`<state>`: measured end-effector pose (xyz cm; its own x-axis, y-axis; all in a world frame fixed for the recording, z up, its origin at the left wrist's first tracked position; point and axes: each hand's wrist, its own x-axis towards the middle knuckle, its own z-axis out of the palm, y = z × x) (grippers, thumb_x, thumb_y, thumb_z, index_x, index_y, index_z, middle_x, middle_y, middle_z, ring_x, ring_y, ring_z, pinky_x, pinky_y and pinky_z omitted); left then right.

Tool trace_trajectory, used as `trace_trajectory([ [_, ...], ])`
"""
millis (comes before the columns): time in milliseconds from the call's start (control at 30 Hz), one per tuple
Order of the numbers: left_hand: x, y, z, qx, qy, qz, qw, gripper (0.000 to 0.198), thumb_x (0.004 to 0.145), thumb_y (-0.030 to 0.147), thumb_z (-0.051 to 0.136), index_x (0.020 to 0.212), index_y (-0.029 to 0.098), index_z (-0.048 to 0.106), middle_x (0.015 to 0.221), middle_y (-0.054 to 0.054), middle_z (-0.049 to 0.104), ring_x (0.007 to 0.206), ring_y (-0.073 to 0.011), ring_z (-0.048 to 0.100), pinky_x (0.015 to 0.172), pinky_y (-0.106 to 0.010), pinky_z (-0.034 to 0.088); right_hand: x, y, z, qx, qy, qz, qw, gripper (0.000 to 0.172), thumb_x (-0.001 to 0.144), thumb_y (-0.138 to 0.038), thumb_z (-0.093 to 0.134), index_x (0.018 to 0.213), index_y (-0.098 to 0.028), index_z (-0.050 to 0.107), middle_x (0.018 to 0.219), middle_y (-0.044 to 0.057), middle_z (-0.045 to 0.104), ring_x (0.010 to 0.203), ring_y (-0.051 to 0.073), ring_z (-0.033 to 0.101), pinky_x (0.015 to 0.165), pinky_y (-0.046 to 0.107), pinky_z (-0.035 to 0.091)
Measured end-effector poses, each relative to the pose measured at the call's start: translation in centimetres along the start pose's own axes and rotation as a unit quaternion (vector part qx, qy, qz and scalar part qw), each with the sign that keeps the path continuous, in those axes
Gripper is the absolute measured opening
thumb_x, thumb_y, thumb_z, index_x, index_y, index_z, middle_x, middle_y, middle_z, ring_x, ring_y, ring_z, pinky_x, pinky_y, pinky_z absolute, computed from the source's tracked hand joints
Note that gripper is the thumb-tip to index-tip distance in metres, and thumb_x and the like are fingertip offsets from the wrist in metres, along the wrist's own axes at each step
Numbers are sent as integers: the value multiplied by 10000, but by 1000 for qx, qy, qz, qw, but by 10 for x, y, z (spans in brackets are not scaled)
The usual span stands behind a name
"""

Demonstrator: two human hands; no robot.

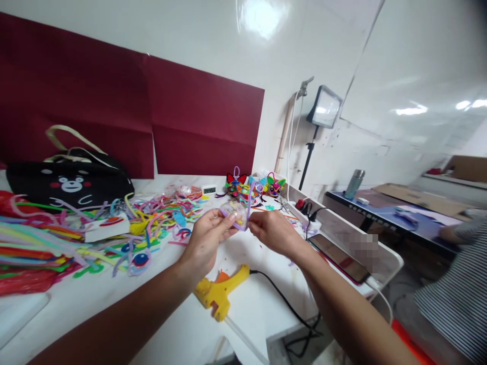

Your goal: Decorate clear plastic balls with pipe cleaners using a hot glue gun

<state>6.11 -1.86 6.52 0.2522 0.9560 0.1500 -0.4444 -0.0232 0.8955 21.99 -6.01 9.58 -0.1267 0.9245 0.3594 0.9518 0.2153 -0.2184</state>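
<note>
A clear plastic piece (238, 213), seemingly part-edged, is held by the left hand (207, 235); a purple fuzzy stem (249, 203), tail unfixed, is pinched by the right hand (272, 231).

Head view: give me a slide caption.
Left hand holds a clear, purple-edged plastic piece, right hand at a purple fuzzy stem; yellow plastic glue gun nearby.

- Rounded see-through plastic piece (233, 214) edged in fuzzy purple
- Yellow pistol-shaped plastic glue gun (230, 289)
- Long fuzzy pipe cleaners (41, 243) in red, orange, yellow, green and lilac
- Black cloth bag (95, 182) with white bear-face markings, red cheeks, cream handles
- Plain maroon paper sheets (205, 121)
- White tabletop (76, 299)
- Co-worker's black-and-white striped cloth top (456, 294)
</note>
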Motion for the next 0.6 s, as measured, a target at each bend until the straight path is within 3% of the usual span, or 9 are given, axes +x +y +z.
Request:
trace_trajectory([
  [167,2,4,-1,-28,-4,-16,999,218,684,198,829,830,116,689,820,-50,733,729,-140,682,674,-243,576,2,16,11,253,57,8,966,47,787,-150,631,747,-176,626,660,-14,639,591,109,559,570,210,388],
  [300,2,9,1,-39,1,-34,999,59,779,105,728,829,101,697,821,-61,729,709,-126,679,659,-223,584,4,20,19,423,60,25,904,170,715,-240,718,779,-187,570,650,-30,607,587,111,560,540,208,428],
  [433,0,13,5,-38,12,-57,998,61,847,56,644,838,92,692,818,-68,729,697,-121,683,639,-208,587,4,20,18,482,48,38,874,269,687,-310,773,825,-178,584,636,-23,622,571,121,592,491,204,434],
  [600,-2,15,6,-38,20,-69,997,87,864,33,621,863,88,688,832,-67,734,703,-120,692,639,-205,592,2,19,9,476,50,22,878,319,743,-432,745,864,-153,650,641,-4,637,567,129,614,466,207,450],
])
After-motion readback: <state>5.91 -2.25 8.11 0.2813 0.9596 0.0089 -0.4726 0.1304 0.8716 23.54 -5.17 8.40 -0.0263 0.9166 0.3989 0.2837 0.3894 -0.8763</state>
